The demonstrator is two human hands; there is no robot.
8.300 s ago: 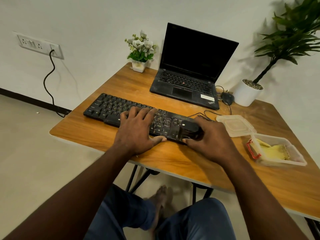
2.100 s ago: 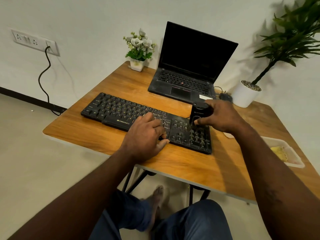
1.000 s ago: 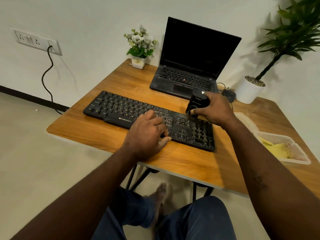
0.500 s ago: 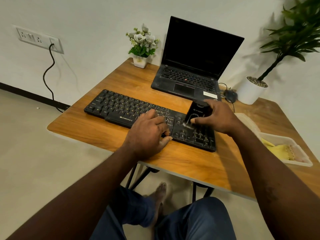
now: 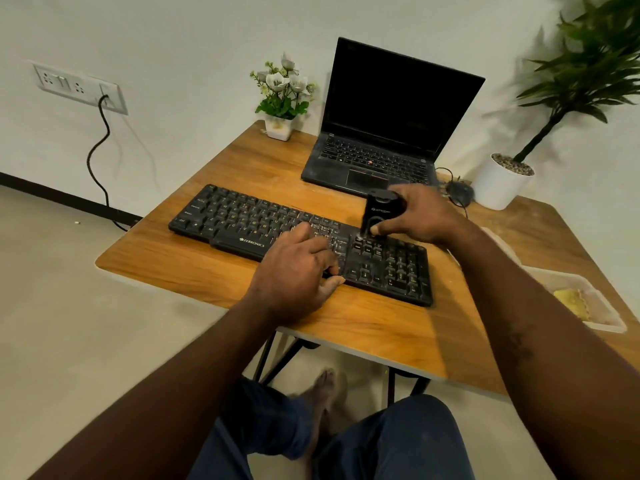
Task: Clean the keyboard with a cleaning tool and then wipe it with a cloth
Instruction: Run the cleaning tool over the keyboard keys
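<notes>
The fingers of the right hand curl round a small black plastic cleaning tool. Its lower end is set on the keys between the main block and the number pad of a long black plastic keyboard. The tool's tip is hidden among the keys, and the pale lettering on its body is too blurred to read. The wrist is raised and the forearm reaches in from the lower right.

The left hand lies on the keyboard right of its middle. Its bent fingers are close together with their tips on the keys, hiding several rows, and the thumb lies along the near edge. "ZEBRONICS" is printed in white on the front lip.

The keyboard lies slantwise on the wooden counter, in front of an open black laptop with a dark screen. At the right edge, partly behind the forearm, a clear plastic tub holds a folded yellow cloth.
</notes>
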